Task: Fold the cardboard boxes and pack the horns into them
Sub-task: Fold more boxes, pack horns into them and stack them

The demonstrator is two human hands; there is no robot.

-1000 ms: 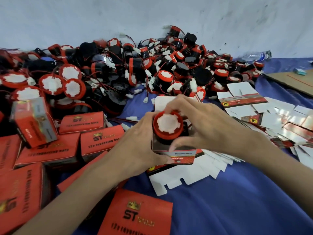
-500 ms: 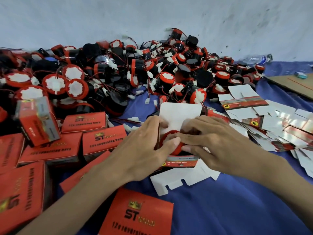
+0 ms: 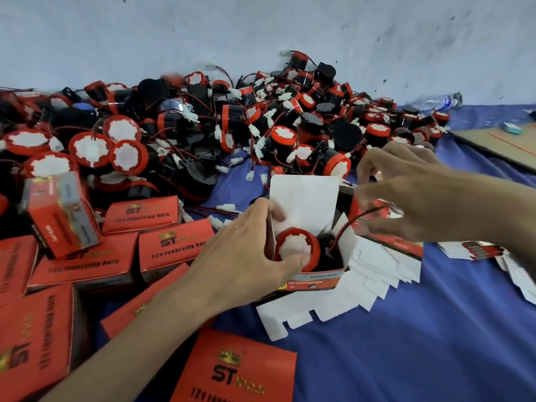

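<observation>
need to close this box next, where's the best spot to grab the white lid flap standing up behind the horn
Pinch the white lid flap by its free top edge, coming from above and behind. It stands upright and bare there, while its base is crowded by the horn and the left hand steadying the open box.

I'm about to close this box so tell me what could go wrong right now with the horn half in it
The red wire loops out over the open box toward the right hand; closing the white flap now could pinch it. The horn sits tilted and proud of the rim, so the flap may not shut. Only the left hand steadies the box, which rests on loose flat blanks and might slide.
</observation>
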